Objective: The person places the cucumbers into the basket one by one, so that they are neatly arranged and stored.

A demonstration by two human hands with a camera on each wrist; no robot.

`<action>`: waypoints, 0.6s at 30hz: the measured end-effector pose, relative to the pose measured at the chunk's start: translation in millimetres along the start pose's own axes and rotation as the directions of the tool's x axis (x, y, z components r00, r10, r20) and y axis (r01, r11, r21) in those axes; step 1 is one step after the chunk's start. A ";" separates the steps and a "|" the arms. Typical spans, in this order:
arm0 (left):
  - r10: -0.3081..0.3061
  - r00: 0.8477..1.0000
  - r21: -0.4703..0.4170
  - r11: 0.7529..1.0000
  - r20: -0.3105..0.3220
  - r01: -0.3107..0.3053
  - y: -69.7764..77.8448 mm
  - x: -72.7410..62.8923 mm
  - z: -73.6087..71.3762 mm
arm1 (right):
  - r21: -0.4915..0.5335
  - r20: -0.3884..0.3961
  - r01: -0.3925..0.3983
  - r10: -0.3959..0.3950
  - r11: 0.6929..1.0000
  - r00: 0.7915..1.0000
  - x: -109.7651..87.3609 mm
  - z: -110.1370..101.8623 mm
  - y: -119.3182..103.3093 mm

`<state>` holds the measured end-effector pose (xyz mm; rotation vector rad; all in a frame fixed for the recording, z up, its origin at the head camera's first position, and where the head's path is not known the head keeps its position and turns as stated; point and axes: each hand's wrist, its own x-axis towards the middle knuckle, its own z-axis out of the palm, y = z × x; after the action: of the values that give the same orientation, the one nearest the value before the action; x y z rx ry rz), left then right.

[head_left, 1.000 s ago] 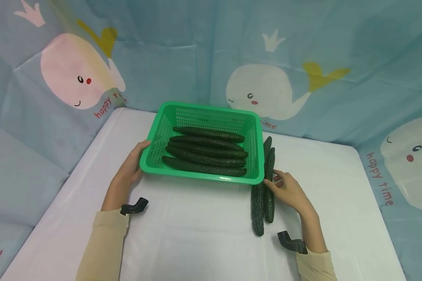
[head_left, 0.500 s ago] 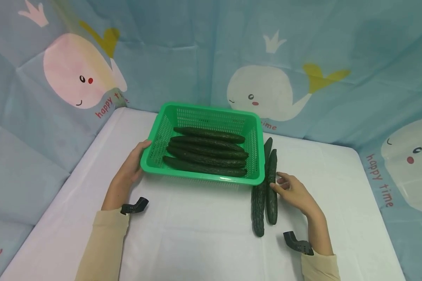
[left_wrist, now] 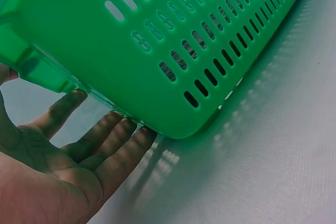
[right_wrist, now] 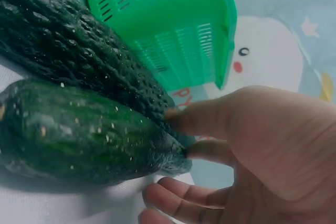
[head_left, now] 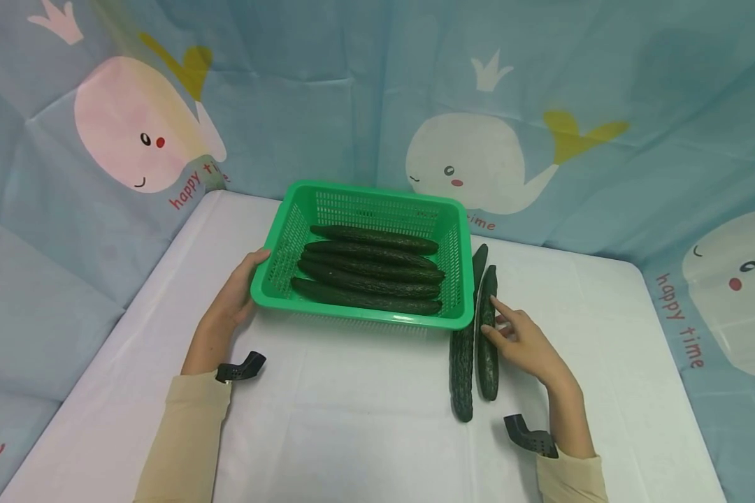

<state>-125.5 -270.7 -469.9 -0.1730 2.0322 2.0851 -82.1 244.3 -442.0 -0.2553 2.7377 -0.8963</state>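
White-clothed desk [head_left: 352, 419]: straight-fingered left hand [head_left: 234, 295] touches green plastic basket [head_left: 365, 316]; right of it, long dark-green cucumber [head_left: 489, 356] may roll if nudged by loosely parted right hand [head_left: 523, 341].

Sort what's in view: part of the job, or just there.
Job:
left hand
right hand
green basket
cucumbers inside it
outer loose cucumber
inner loose cucumber

Just there:
whale-print cloth
white tablecloth
black wrist-worn devices

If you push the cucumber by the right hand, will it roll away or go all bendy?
The outer cucumber may roll, since it looks rounded, though the neighbouring cucumber close on its left might stop it that way. It probably won't bend much: it looks thick and lies nearly straight.
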 end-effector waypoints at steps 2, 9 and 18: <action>0.001 1.000 0.003 1.000 -0.006 -0.001 -0.2 0.2 0.4 | -0.022 0.009 -0.006 0.006 1.000 1.000 -0.7 -0.1 -1.6; -0.007 1.000 0.013 1.000 -0.007 0.007 1.8 0.1 0.4 | -0.066 0.015 -0.059 0.061 0.996 0.998 -3.6 0.1 -6.0; -0.019 1.000 0.007 1.000 -0.006 0.019 0.9 0.7 -1.0 | -0.020 -0.028 -0.251 0.250 0.968 0.968 -0.1 8.3 -17.6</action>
<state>-126.5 -271.7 -469.3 -0.1963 2.0335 2.0681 -78.1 225.7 -437.9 0.0980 2.7244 -0.8029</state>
